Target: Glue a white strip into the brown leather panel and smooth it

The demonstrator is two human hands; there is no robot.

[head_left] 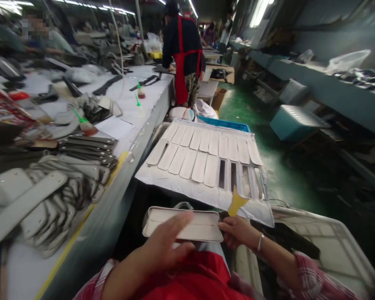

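A long workbench (154,93) runs along the left, crowded with a heap of pale strips (45,218), a row of dark strips (87,148) and small green-tipped bottles (88,127). Straight ahead, a white-covered board (218,198) carries two rows of pale pieces (195,164) and stands close in front of the lap; behind it sits a blue crate (228,124). Farther off, a person in a red apron (181,77) bends over the bench. On the right, a teal tub (289,125) stands by a green floor (239,100).

The pale panel (204,223) is at the lower centre, above the wearer's red lap, nearer than the board. Its long axis runs left to right, almost level, its ends pointing sideways.

It is a slim rectangle with rounded corners, a raised rim and a seam-like line along its middle. The left hand (170,239) lies over it, blurred, fingers together and thumb apart. The right hand (237,233) has curled fingers, thumb and forefinger pinching the panel's right end. Beside them rises a flat, flared yellow tool (236,203); its grip is partly hidden.
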